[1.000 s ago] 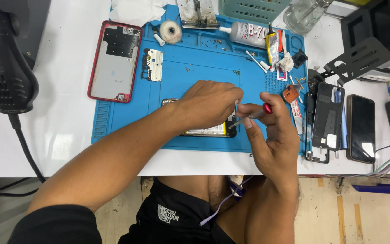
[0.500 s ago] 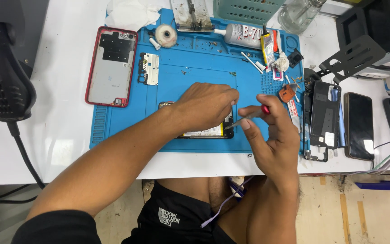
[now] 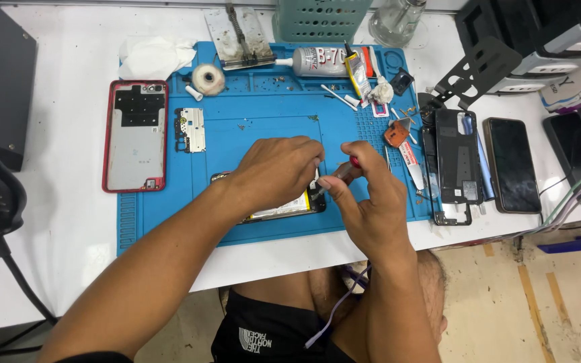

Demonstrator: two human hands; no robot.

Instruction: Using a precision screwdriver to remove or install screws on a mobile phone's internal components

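An opened phone [image 3: 289, 207] lies on the blue work mat [image 3: 250, 121], mostly hidden under my left hand [image 3: 277, 171], which presses down on it with the fingers curled over its top edge. My right hand [image 3: 364, 195] grips a small red-handled screwdriver [image 3: 339, 173], whose tip points down-left at the phone's right end beside my left fingertips. A red phone back cover [image 3: 136, 134] lies at the mat's left edge, with a small white inner plate [image 3: 190, 130] next to it.
A glue tube [image 3: 317, 62], tape roll [image 3: 208, 78], metal clamp [image 3: 239, 39], tissue [image 3: 152, 57] and small parts lie along the mat's far edge. Dark phones [image 3: 458, 158] [image 3: 512, 165] rest to the right. A green basket [image 3: 321, 19] and glass bottle [image 3: 398, 20] stand behind.
My view has shifted, so everything sits lower and more central. My right hand moved in toward the left hand, and the screwdriver tip came down onto the phone's right end.
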